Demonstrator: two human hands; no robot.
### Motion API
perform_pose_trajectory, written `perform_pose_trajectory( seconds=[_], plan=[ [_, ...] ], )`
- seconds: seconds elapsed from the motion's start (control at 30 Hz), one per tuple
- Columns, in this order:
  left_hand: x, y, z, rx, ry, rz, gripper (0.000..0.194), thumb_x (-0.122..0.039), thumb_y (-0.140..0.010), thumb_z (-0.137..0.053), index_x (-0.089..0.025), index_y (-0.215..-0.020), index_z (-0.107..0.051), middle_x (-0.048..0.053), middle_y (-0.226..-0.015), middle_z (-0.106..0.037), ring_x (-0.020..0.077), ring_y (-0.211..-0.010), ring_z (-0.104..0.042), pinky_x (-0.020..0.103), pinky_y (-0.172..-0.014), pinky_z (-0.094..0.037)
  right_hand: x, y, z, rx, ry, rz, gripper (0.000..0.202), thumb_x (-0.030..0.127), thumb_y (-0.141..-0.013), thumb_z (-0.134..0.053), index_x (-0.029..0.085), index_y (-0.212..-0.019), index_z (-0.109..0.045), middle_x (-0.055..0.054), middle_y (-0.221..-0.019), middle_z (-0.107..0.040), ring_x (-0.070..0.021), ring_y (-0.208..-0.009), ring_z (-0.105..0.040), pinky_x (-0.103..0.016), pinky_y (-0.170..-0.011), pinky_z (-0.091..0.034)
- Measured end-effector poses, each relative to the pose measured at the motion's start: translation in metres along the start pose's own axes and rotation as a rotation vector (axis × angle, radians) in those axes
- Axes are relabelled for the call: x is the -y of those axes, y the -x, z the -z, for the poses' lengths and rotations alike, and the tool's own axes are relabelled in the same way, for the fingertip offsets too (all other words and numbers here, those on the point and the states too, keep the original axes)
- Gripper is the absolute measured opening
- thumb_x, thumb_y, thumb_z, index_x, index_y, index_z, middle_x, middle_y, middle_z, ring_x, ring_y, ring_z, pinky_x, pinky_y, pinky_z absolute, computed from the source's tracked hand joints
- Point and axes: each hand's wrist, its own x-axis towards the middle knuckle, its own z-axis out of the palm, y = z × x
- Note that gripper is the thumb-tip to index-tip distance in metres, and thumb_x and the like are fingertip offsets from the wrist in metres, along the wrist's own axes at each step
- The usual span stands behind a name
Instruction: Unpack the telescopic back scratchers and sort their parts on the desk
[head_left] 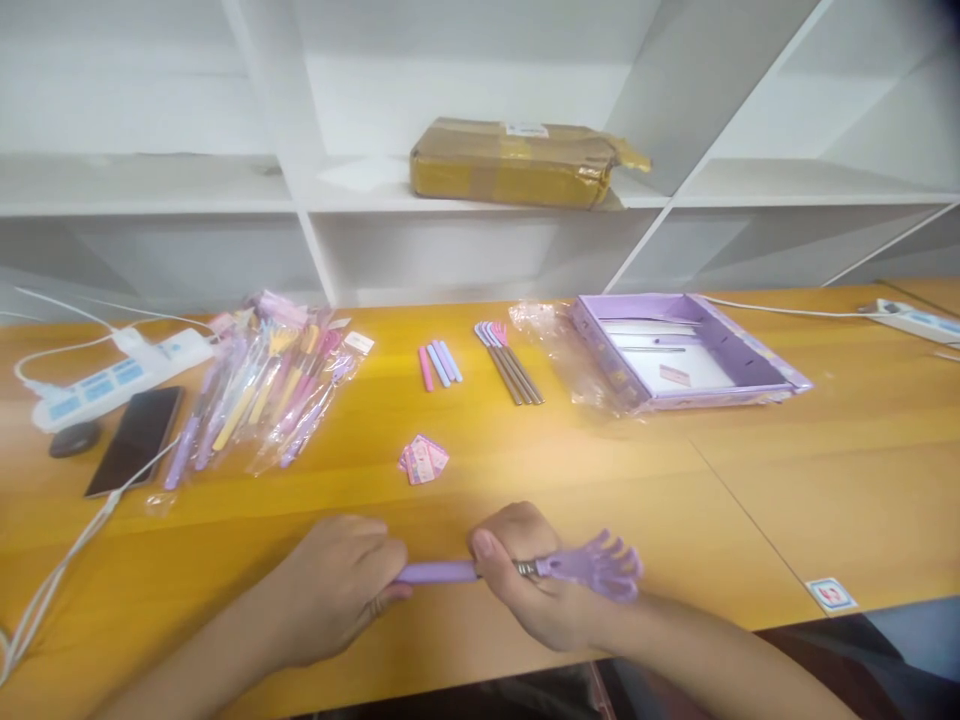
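Two hands [341, 585], one held scratcher [439, 572], four tubes [439, 366], one phone [135, 442]

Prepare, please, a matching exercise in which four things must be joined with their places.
1. Purple back scratcher
2. Taped parcel
3. Smartphone
4. Purple box

A. Beside a white power strip
B. In the left hand and right hand
C. Right of the metal rods
D. On the white shelf

Pairs: 1-B, 2-D, 3-A, 4-C.
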Motion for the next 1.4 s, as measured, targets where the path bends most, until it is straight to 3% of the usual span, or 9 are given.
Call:
perform_pose_trajectory(
  seconds=[0.23,0.43,0.53,0.67,0.77,0.87,1.03,1.17,1.4],
  plan=[
    [-0.035,0.019,0.015,0.095,0.078,0.080,0.049,-0.049,-0.115,-0.025,-0.025,-0.083,-0.052,0.001,-0.073,-0.066,0.0198,-0.057,-0.053,0.035,-0.055,-0.031,0.038,0.013,0.015,0.155,0.050,-0.074,0.047,0.031,-0.112,-0.038,0.023,-0.068,-0.025,0.005,-0.057,-0.029,-0.0107,-0.048,-0.030,-0.030,-0.049,-0.027],
    [-0.034,0.058,-0.029,-0.097,0.101,0.054,0.054,-0.058,-0.112,-0.026,-0.025,-0.075,-0.048,-0.001,-0.059,-0.055,0.0181,-0.046,-0.043,0.035,-0.048,-0.028,0.019,0.019,-0.002,0.155,-0.074,0.036,0.054,0.039,-0.109,-0.051,0.024,-0.064,-0.028,0.005,-0.054,-0.031,-0.0098,-0.045,-0.028,-0.030,-0.047,-0.025],
    [-0.033,0.066,-0.051,-0.139,0.009,0.143,0.046,-0.050,-0.112,-0.030,-0.025,-0.080,-0.053,0.002,-0.066,-0.061,0.0201,-0.054,-0.051,0.033,-0.052,-0.033,0.018,0.011,-0.007,0.138,-0.096,-0.009,0.053,0.035,-0.110,-0.046,0.022,-0.063,-0.025,0.006,-0.054,-0.025,-0.0088,-0.045,-0.027,-0.029,-0.048,-0.025],
    [-0.031,0.051,-0.045,-0.056,0.029,0.319,0.026,-0.022,-0.105,-0.039,-0.024,-0.094,-0.062,0.006,-0.077,-0.068,0.0226,-0.065,-0.060,0.031,-0.061,-0.042,0.018,-0.004,-0.014,0.035,-0.013,-0.054,0.028,0.030,-0.105,-0.051,0.022,-0.079,-0.043,0.002,-0.074,-0.051,-0.0111,-0.064,-0.045,-0.024,-0.060,-0.037],
    [-0.019,0.027,-0.025,-0.003,0.183,0.469,0.023,-0.015,-0.098,-0.044,-0.025,-0.100,-0.065,0.005,-0.082,-0.070,0.0225,-0.069,-0.062,0.031,-0.063,-0.044,0.011,-0.012,-0.021,-0.088,-0.197,0.005,0.019,0.035,-0.107,-0.053,0.021,-0.095,-0.050,-0.004,-0.096,-0.061,-0.0133,-0.081,-0.055,-0.026,-0.073,-0.047],
    [-0.003,0.001,-0.012,0.031,0.319,0.519,0.013,-0.018,-0.096,-0.053,-0.023,-0.085,-0.061,0.001,-0.080,-0.069,0.0194,-0.069,-0.061,0.028,-0.062,-0.041,0.004,-0.021,-0.029,0.085,-0.569,0.076,0.026,0.046,-0.109,-0.054,0.022,-0.099,-0.049,-0.002,-0.094,-0.063,-0.0081,-0.062,-0.052,-0.022,-0.058,-0.043],
    [0.014,-0.023,-0.023,-0.110,0.064,0.338,0.041,-0.022,-0.102,-0.051,-0.021,-0.062,-0.043,-0.003,-0.055,-0.044,0.0144,-0.054,-0.040,0.030,-0.056,-0.024,-0.001,-0.035,-0.048,0.244,-0.515,0.389,0.057,0.048,-0.099,-0.069,0.024,-0.062,-0.033,0.009,-0.057,-0.037,-0.0074,-0.050,-0.032,-0.026,-0.053,-0.028],
    [0.014,-0.022,-0.035,-0.345,-0.201,0.135,0.043,-0.016,-0.104,-0.050,-0.022,-0.062,-0.043,-0.002,-0.054,-0.045,0.0159,-0.055,-0.036,0.034,-0.058,-0.025,-0.009,-0.026,-0.061,0.341,-0.226,0.526,0.055,0.023,-0.096,-0.066,0.025,-0.060,-0.025,0.008,-0.058,-0.033,-0.0078,-0.052,-0.034,-0.025,-0.053,-0.028],
    [0.017,-0.010,-0.027,-0.291,-0.408,-0.115,0.041,-0.018,-0.102,-0.054,-0.022,-0.062,-0.049,0.000,-0.052,-0.050,0.0168,-0.051,-0.039,0.038,-0.054,-0.023,-0.032,-0.004,-0.089,0.271,0.057,0.688,0.062,0.029,-0.096,-0.069,0.025,-0.058,-0.020,0.008,-0.052,-0.033,-0.0093,-0.047,-0.036,-0.026,-0.044,-0.024]
  ],
)
